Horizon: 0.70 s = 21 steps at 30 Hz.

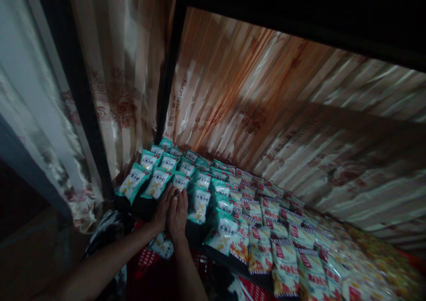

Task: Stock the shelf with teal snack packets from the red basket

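Note:
Side by side, my left hand (162, 208) and my right hand (177, 211) close over the lower part of a green-and-white snack packet (180, 180) at the front of the display. Their thumb sides touch, and the fingers hide most of the packet's lower half. Similar green packets stand in rows around them, with one packet (156, 184) just left of my hands and another (200, 204) just right. Below my wrists, another packet (162, 245) lies in a red plastic basket (145, 260).
Rows of red-and-white snack packets (285, 265) continue rightward, then blurred clear bags (379, 265). A dark shelf post (171, 70) stands at the back corner, another post (78, 83) at left. Printed pleated sheeting (253, 92) lines the back. A dark shelf (316, 21) hangs above.

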Each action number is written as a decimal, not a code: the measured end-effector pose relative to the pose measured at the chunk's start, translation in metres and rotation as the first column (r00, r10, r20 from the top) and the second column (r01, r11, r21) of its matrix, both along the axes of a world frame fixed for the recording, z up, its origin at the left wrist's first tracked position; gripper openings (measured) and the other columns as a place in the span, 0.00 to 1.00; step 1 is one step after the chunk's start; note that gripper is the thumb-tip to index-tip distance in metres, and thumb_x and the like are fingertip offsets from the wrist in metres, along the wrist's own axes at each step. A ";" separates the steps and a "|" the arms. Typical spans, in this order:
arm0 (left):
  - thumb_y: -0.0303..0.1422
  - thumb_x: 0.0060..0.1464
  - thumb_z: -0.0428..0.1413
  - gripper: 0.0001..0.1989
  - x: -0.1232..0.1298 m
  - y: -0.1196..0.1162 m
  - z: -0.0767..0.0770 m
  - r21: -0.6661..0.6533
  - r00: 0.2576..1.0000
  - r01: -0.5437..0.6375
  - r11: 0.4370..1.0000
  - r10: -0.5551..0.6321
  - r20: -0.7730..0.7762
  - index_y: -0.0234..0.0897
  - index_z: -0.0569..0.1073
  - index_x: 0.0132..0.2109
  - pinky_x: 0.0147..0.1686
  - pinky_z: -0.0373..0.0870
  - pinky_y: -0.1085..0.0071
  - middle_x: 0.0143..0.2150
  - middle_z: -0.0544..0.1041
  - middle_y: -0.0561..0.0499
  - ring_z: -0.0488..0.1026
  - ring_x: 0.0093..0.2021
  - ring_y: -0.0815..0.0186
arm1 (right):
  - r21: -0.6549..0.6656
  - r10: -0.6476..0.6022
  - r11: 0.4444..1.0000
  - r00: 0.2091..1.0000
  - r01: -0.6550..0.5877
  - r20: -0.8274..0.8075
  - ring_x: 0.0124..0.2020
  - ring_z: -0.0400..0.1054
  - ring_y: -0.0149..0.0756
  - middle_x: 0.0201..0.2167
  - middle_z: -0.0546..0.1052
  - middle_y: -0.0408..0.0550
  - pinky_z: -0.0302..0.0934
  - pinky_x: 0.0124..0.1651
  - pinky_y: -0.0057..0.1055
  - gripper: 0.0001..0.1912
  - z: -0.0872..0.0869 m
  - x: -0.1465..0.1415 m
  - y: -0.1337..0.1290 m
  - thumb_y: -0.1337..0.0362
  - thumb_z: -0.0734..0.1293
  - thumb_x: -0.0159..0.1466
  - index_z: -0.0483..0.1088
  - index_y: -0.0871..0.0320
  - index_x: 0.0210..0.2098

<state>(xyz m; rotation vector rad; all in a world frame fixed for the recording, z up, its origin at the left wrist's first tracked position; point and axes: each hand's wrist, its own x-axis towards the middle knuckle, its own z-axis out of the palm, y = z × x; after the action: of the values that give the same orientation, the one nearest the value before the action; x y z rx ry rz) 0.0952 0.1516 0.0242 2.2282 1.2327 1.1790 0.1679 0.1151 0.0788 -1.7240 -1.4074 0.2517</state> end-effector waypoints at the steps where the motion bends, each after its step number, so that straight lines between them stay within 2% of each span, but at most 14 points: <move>1: 0.29 0.63 0.38 0.28 0.001 0.001 -0.002 0.005 1.000 -0.012 1.000 0.012 0.009 0.41 0.41 0.67 0.58 0.64 0.62 0.67 0.53 0.44 0.53 0.65 0.64 | -0.011 0.005 1.000 1.000 -0.005 -0.002 0.64 0.50 0.45 0.62 0.58 0.62 0.50 0.61 0.47 0.29 0.000 0.000 0.000 0.53 0.48 0.68 0.64 0.66 0.56; 7: 0.30 0.63 0.37 0.28 0.010 0.004 -0.014 0.053 0.998 -0.063 0.997 0.062 0.018 0.42 0.36 0.67 0.57 0.65 0.60 0.68 0.51 0.44 0.52 0.65 0.64 | -0.036 0.024 0.999 0.999 -0.023 0.030 0.65 0.48 0.44 0.62 0.58 0.61 0.48 0.63 0.46 0.29 0.005 0.002 -0.001 0.54 0.47 0.68 0.63 0.67 0.57; 10: 0.30 0.63 0.37 0.29 0.012 0.003 -0.012 0.064 0.998 -0.064 0.996 0.063 0.015 0.42 0.36 0.67 0.57 0.65 0.61 0.67 0.52 0.44 0.51 0.66 0.64 | -0.045 0.038 0.998 0.998 -0.035 0.057 0.65 0.48 0.42 0.62 0.59 0.59 0.49 0.62 0.45 0.28 0.007 0.003 -0.001 0.55 0.47 0.69 0.63 0.64 0.57; 16: 0.27 0.62 0.34 0.29 0.011 0.000 -0.002 0.072 0.999 -0.046 0.996 0.044 0.022 0.42 0.34 0.67 0.59 0.62 0.62 0.66 0.56 0.46 0.54 0.65 0.67 | -0.033 0.044 0.999 0.991 -0.040 0.129 0.65 0.47 0.43 0.62 0.59 0.61 0.50 0.62 0.46 0.28 0.009 0.002 -0.003 0.57 0.46 0.69 0.63 0.67 0.57; 21: 0.33 0.63 0.38 0.30 0.010 -0.004 -0.001 0.107 0.999 -0.032 0.994 0.036 -0.038 0.41 0.32 0.67 0.60 0.58 0.55 0.69 0.46 0.43 0.44 0.68 0.59 | 0.050 -0.016 0.999 0.985 0.007 0.171 0.66 0.43 0.45 0.64 0.54 0.61 0.49 0.62 0.49 0.27 0.016 0.009 -0.013 0.57 0.46 0.69 0.65 0.67 0.55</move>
<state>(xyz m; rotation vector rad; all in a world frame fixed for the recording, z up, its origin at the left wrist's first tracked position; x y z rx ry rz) 0.1053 0.1478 0.0235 2.3262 1.2551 1.2461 0.1769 0.1021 0.0945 -1.7466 -1.5137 0.0629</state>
